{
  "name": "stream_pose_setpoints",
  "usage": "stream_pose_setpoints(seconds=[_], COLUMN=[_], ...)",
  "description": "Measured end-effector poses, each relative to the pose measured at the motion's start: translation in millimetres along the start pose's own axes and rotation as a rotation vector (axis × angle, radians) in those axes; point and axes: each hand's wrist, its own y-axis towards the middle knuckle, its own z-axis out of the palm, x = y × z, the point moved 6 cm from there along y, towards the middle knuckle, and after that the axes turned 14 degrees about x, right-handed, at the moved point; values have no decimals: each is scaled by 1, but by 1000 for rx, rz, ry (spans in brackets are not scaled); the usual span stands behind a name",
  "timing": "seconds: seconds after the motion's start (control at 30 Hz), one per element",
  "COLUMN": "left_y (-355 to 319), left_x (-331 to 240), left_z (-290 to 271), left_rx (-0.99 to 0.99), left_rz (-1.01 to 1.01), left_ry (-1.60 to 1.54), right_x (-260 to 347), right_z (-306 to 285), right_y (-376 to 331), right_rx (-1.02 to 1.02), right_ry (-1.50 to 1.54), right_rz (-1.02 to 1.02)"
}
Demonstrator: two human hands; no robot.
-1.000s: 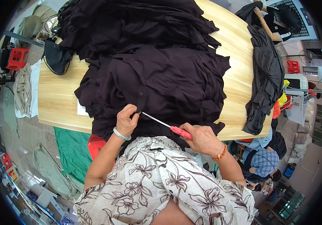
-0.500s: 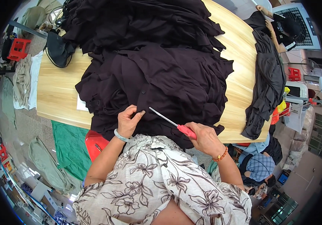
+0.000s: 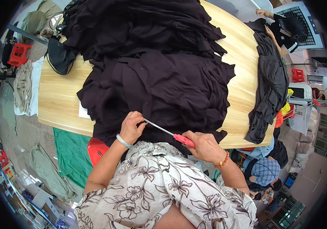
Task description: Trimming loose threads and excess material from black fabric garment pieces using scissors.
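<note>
A pile of dark purple-black garments (image 3: 175,76) lies in front of me, its near end close to my body. My left hand (image 3: 132,128) is closed in a pinch on the near placket edge of the top garment, just below a small dark button (image 3: 146,103). In my right hand (image 3: 206,145) is a red-handled tool (image 3: 184,140) with a slim, straight metal shaft, like a screwdriver. Its tip meets the fingertips of my left hand at the cloth. What exactly lies between those fingertips is too small to make out.
The pile rests on a wood-grain table (image 3: 58,91). A black cap-like item (image 3: 59,57) sits at its left, and more dark cloth (image 3: 268,87) hangs over its right edge. A co-worker (image 3: 285,32) handles cloth at the far right. A red stool (image 3: 96,150) stands by my left arm.
My right hand has moved slightly left and nearer to me, bringing the tool's tip to my left fingertips. Earlier the tip stood apart from them. The left hand has shifted slightly.
</note>
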Motion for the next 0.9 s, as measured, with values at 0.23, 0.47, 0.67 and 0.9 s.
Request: stream_pose_setpoints(seconds=[0.23,0.47,0.67,0.9], left_y=[56,109,104,104], left_x=[25,47,63,64], left_z=[-26,-18,0,-7], left_rx=[-60,-52,-116,-82], left_rz=[-395,-512,-456,-423], left_ry=[-868,-1351,-1421,-1474], right_x=[-9,-17,-22,-17], right_z=[-6,-17,-21,-36], right_y=[3,8,25,51], right_rx=[-204,-279,-99,-127], right_ry=[76,85,49,38], right_rz=[-14,54,202,84])
